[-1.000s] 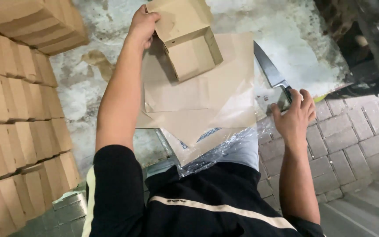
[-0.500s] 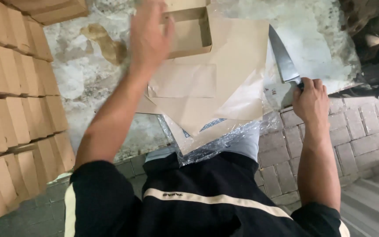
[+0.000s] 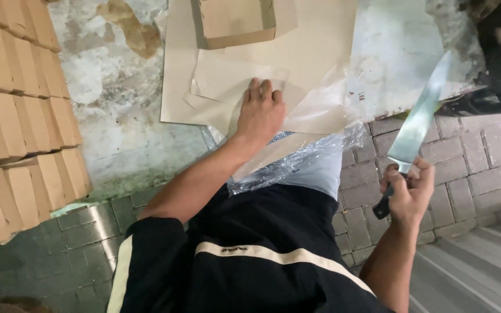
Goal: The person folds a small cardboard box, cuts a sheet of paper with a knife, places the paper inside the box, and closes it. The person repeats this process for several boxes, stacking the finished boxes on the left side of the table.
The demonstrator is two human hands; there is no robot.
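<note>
Steel knife [image 3: 420, 119] clenched in right hand [image 3: 408, 194] grip; left hand [image 3: 260, 113], grip released, flat on smooth brown paper sheets [image 3: 244, 75]

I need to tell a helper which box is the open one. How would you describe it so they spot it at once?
Find the brown paper sheets under the left hand. At their far edge sits one shallow cardboard box, open-topped and alone, unlike the closed boxes stacked at left.

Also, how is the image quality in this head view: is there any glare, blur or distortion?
Head view: the knife blade in the right hand reflects bright light; the plastic film glints; the left hand on the brown paper is sharp; the top right corner is dark; the image looks upside down.
</note>
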